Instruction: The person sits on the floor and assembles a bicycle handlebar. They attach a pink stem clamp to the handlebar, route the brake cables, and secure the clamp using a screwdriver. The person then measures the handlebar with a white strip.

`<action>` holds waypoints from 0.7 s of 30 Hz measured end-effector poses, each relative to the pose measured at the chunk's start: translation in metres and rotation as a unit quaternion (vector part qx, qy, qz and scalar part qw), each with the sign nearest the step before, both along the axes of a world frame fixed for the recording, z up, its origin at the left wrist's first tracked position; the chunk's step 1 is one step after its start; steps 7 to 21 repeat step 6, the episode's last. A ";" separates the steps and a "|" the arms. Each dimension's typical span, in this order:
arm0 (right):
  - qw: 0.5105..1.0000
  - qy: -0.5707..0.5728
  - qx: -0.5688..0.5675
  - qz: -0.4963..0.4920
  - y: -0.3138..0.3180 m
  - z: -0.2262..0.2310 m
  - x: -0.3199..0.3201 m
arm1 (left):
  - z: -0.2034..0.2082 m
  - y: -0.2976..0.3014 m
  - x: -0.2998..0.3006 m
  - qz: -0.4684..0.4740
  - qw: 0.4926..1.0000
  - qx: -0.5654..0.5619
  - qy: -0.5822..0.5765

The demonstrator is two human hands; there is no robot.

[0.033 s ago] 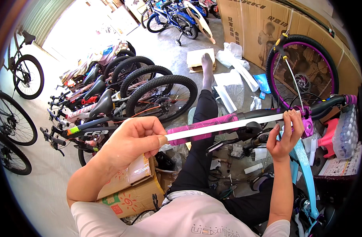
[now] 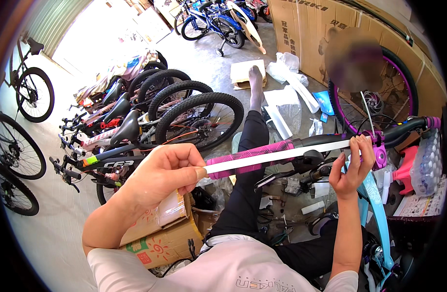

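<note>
A thin, flat white strip (image 2: 279, 156) is stretched straight between my two hands, lying along the front of a purple handlebar grip (image 2: 255, 149). My left hand (image 2: 170, 170) pinches its left end between thumb and bent fingers, just beyond the grip's outer end. At the strip's other end, my right hand (image 2: 352, 165) closes on it with the fingertips, close to the purple stem clamp (image 2: 380, 155). The black handlebar (image 2: 321, 139) carries a brake lever (image 2: 268, 181) below the strip. Under it a turquoise bicycle frame (image 2: 374, 194) runs down on the right.
Several bicycles (image 2: 199, 117) stand packed together at the left. A purple-rimmed wheel (image 2: 411, 92), partly blurred, leans against a large cardboard box (image 2: 301, 44). Plastic wrapping (image 2: 286, 100) litters the floor ahead. An opened carton (image 2: 184, 238) lies beside my left leg.
</note>
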State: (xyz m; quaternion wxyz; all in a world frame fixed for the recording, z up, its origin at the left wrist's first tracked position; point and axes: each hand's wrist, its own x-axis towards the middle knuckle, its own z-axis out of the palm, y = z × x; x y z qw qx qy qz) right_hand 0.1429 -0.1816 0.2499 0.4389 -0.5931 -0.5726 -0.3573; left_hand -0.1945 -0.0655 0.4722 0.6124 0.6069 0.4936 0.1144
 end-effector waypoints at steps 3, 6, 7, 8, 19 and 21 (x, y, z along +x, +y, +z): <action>1.000 0.001 -0.001 0.000 0.000 0.000 0.000 | -0.001 0.001 -0.001 -0.004 1.000 0.001 -0.007; 1.000 0.001 0.000 0.001 0.000 0.000 0.000 | -0.001 0.003 -0.002 -0.007 1.000 0.000 -0.005; 1.000 0.001 0.000 0.001 0.000 0.000 0.000 | -0.001 0.003 -0.002 -0.007 1.000 0.000 -0.005; 1.000 0.001 0.000 0.001 0.000 0.000 0.000 | -0.001 0.003 -0.002 -0.007 1.000 0.000 -0.005; 1.000 0.001 0.000 0.001 0.000 0.000 0.000 | -0.001 0.003 -0.002 -0.007 1.000 0.000 -0.005; 1.000 0.001 0.000 0.001 0.000 0.000 0.000 | -0.001 0.003 -0.002 -0.007 1.000 0.000 -0.005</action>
